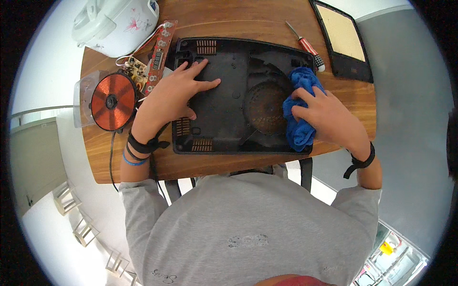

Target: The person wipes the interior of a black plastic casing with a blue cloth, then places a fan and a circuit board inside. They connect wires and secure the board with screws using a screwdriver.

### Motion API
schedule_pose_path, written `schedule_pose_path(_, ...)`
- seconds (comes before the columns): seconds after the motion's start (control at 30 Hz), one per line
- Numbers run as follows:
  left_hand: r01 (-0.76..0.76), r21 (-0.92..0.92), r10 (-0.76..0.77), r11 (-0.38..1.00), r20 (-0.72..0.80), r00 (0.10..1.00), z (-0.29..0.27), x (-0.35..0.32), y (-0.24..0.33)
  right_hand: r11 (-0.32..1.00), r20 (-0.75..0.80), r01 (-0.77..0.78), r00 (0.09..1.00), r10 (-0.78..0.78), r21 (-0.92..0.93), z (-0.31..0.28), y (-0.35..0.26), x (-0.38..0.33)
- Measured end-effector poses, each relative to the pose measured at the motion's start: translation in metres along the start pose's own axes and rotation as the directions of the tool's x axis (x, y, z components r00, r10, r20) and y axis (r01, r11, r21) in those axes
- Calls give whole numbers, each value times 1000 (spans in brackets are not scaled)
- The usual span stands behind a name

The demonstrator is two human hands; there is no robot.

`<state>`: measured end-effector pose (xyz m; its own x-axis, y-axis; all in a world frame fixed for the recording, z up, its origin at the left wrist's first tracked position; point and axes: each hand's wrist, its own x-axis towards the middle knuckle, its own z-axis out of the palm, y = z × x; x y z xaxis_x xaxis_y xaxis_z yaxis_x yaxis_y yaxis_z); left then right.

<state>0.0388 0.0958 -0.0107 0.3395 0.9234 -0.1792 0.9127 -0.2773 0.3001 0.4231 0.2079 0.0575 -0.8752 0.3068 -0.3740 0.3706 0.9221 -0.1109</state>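
Note:
A black plastic bottom casing (224, 109), with vent slots and a round fan grille, lies open side up on the wooden table. My left hand (179, 90) rests on its left side with the fingers spread, holding nothing. At the casing's right edge my right hand (322, 112) grips a crumpled blue cloth (300, 128), which touches the inner right wall beside the round grille. Part of the cloth is hidden under my fingers.
Left of the casing lie a copper induction coil (113, 101), a red display circuit board (160, 59) and a small component board (136, 71). A white rice cooker (117, 26) stands behind them. At the far right are a screwdriver (307, 47) and a black-framed panel (343, 40).

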Motion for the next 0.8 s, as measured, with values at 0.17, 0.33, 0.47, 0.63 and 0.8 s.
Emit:
schedule_pose_path(0.17,-47,-1,47,999,-10,999,0,1,-2,979,16,34,999,-38,202,-19,32,0)
schedule_pose_path(0.33,-45,-11,44,999,-36,998,8,1,-4,989,-459,-42,882,103,141,-42,54,19)
schedule_pose_path(0.47,-5,8,5,1000,2,1000,5,3,3,996,-609,-83,791,50,-25,-23,65,71)
schedule_pose_path(0.63,-50,27,51,998,-33,998,9,2,-5,974,-486,-92,874,-20,-205,2,70,127)
schedule_pose_path(0.8,-48,15,49,999,-53,997,10,1,-6,996,-487,-36,873,-9,-82,-4,93,132)
